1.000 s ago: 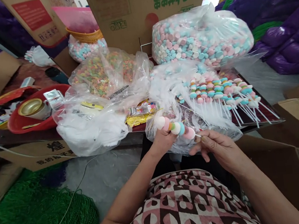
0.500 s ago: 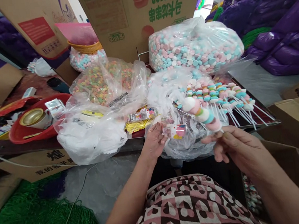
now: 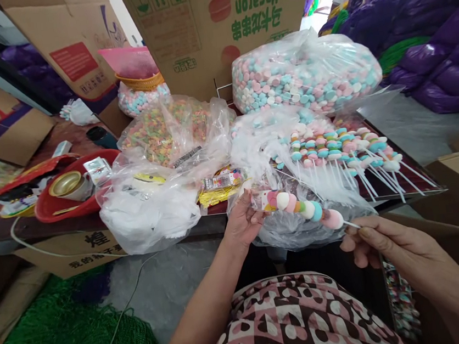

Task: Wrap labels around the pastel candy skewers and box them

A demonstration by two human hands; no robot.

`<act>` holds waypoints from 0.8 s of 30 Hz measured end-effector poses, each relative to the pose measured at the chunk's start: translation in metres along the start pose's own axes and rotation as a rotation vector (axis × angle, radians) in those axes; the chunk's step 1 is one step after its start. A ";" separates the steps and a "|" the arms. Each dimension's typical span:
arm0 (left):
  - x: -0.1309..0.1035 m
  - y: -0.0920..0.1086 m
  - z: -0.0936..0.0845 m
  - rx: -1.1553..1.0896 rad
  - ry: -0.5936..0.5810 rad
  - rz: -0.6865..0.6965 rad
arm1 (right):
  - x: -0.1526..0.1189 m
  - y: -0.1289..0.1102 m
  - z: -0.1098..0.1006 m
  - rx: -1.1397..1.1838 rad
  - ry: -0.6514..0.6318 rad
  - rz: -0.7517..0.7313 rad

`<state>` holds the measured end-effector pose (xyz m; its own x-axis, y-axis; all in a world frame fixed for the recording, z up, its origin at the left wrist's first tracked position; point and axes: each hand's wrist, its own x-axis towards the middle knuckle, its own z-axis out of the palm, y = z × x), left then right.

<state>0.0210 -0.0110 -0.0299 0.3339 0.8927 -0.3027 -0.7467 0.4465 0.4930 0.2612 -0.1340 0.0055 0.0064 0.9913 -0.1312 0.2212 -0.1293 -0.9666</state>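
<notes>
Skewer (image 3: 309, 209) has come down and leftward since half a second ago, when it stood tilted up, apart from the wrapper (image 3: 266, 201); its white end marshmallow now meets the wrapper's right edge; you cannot tell from this view whether it has entered.

Your right hand (image 3: 380, 240) pinches the bare stick between thumb and fingers; your left hand (image 3: 241, 217) grips the clear printed wrapper at its far end; the skewer spans the gap between both hands, sloping down to the right, in front of the tabletop (image 3: 216, 209).

Beside your left hand: yellow-edged packets (image 3: 224, 179); left of these, a white-filled plastic bag (image 3: 150, 219); beyond your right hand, a group of finished skewers (image 3: 322, 147), sticks toward you; behind them, a large bag of marshmallows (image 3: 305, 75), pink, blue and white.
</notes>
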 end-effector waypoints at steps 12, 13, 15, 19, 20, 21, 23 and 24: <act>0.004 -0.003 -0.005 0.048 0.040 0.011 | -0.002 0.010 -0.005 0.092 0.045 0.200; 0.004 -0.003 -0.005 0.061 0.052 0.018 | -0.003 0.010 -0.005 0.097 0.038 0.210; 0.004 -0.003 -0.006 0.084 0.053 0.033 | -0.004 0.008 -0.004 0.097 0.035 0.233; 0.003 -0.003 -0.006 0.115 -0.007 0.069 | -0.006 0.000 -0.001 0.096 0.060 0.271; 0.003 -0.003 -0.006 0.123 -0.015 0.075 | -0.007 -0.001 -0.001 0.100 0.054 0.277; 0.004 -0.003 -0.006 0.129 -0.018 0.082 | -0.007 -0.001 -0.002 0.101 0.040 0.284; 0.004 -0.003 -0.006 0.139 -0.008 0.096 | -0.008 0.000 -0.003 0.090 0.002 0.297; 0.005 -0.003 -0.007 0.143 0.006 0.104 | -0.008 0.001 -0.005 0.073 -0.016 0.302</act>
<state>0.0210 -0.0084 -0.0383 0.2557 0.9342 -0.2486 -0.6874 0.3566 0.6327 0.2658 -0.1416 0.0069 0.0453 0.9073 -0.4181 0.1414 -0.4202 -0.8964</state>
